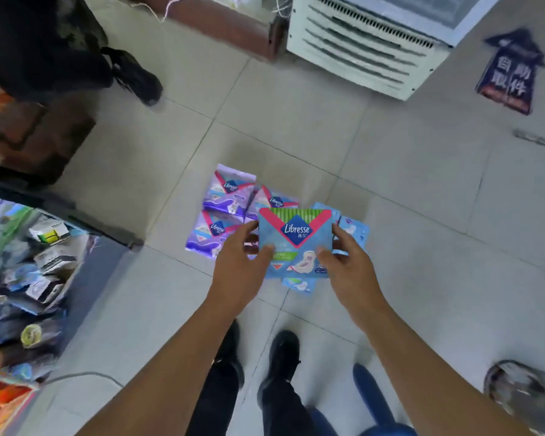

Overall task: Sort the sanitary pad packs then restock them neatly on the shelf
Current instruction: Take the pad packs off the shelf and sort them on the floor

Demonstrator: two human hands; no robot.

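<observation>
Blue pack: you hold it (296, 243) up over the floor (296, 127), face toward you, above the packs lying there.
Left hand: your left hand (238, 272) pinches the pack's left edge, thumb on the front face, fingers curled behind it.
Right hand: your right hand (346, 269) grips the right edge the same way, thumb on the front and fingers behind.
Arms: both forearms reach forward and down, about level with each other, wrists turned inward toward the pack.
Floor piles: the purple packs (225, 212) lie in a loose cluster just left of the held pack; more blue packs (354, 229) lie just right of it and partly under it.
Risk of mixing: the two colours lie nearly touching, so a careless drop could land this pack across the purple ones and undo the sorting.
Risk of slipping: the wrapper looks glossy and you hold only its edges, so letting go with one hand could make it swing or slide out.
Risk underfoot: your shoes (280, 357) stand near the piles, so a step forward could crush a pack.
Shelf: the shelf (44, 247) at your left looks crowded, so restocking may knock small boxes loose.
</observation>
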